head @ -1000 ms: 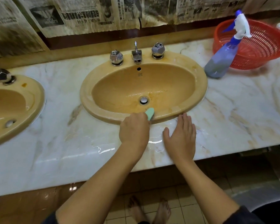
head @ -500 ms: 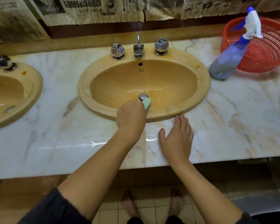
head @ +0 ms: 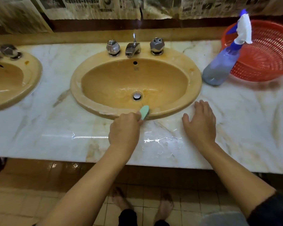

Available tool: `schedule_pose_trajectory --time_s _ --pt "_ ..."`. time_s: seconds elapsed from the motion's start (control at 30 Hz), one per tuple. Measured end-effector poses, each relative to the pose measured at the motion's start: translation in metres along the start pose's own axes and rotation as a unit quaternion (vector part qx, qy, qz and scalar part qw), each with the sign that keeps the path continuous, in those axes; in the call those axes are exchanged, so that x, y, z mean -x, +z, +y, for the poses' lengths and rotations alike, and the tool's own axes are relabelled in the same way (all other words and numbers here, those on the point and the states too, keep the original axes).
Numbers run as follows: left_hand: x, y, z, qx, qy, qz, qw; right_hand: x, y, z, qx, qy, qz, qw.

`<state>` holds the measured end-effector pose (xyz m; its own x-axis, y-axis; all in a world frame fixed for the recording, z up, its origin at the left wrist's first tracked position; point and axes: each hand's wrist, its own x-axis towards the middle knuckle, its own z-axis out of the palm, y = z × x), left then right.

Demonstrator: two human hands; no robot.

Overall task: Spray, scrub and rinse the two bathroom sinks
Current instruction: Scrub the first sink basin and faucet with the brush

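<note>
A yellow-orange oval sink (head: 193, 88) sits in the middle of the marble counter, with a chrome drain (head: 137, 96) and a wet bowl. My left hand (head: 123, 129) grips a small green scrub brush (head: 144, 112), whose head lies on the sink's near rim. My right hand (head: 200, 122) rests flat on the counter, fingers straight, just right of the sink. A second yellow sink (head: 31, 74) is partly visible at the left edge. A blue spray bottle (head: 222, 67) with a white trigger head leans against a red basket.
The red plastic basket (head: 268, 54) stands at the back right. A chrome spout (head: 132, 48) and two faceted knobs sit behind the middle sink. The counter (head: 55, 136) is wet in front of me. Newspaper covers the wall above. Bare feet stand on the tiled floor below.
My left hand pulled the brush back from beside the drain to the sink's near rim. My right hand stayed flat on the counter.
</note>
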<state>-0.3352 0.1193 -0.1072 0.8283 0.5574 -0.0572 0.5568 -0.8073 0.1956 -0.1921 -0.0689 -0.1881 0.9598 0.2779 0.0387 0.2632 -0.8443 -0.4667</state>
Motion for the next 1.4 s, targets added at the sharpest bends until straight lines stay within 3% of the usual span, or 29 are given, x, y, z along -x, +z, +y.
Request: schedule_pose_trajectory --time_s 0.2,0.37,0.5,0.67,0.83,1.0,1.13,1.3,1.4 --pt "-0.035 -0.001 0.016 -0.003 -0.032 -0.010 0.999 -0.002 0.003 0.020 0.034 -0.044 -0.005 0.998" --pt "0.004 0.008 0.040 -0.019 0.018 -0.008 1.000 -0.003 0.004 0.020 0.022 -0.046 0.007 0.999" --pt "-0.036 0.004 0.045 -0.019 -0.029 -0.017 0.999 -0.002 0.003 0.022 0.017 -0.046 0.002 0.999" --pt "-0.008 0.001 0.055 -0.034 0.020 -0.019 0.999 -0.001 0.002 0.021 0.005 -0.045 0.010 0.999" --pt "-0.054 0.003 0.050 -0.035 -0.041 -0.016 0.998 -0.001 0.002 0.021 0.003 -0.042 0.009 0.999" --pt "-0.031 0.008 0.073 -0.035 0.028 -0.035 0.998 -0.002 0.003 0.020 0.000 -0.037 0.017 0.999" --pt "-0.069 0.010 0.059 -0.010 -0.036 -0.038 0.999 -0.002 0.002 0.021 -0.004 -0.037 0.016 0.999" --pt "-0.036 0.004 0.074 0.001 0.014 -0.060 0.998 -0.004 0.005 0.021 -0.007 -0.034 0.031 0.999" --pt "-0.060 0.003 0.075 0.019 -0.019 -0.061 0.998 -0.004 0.006 0.020 0.001 -0.035 0.026 0.999"
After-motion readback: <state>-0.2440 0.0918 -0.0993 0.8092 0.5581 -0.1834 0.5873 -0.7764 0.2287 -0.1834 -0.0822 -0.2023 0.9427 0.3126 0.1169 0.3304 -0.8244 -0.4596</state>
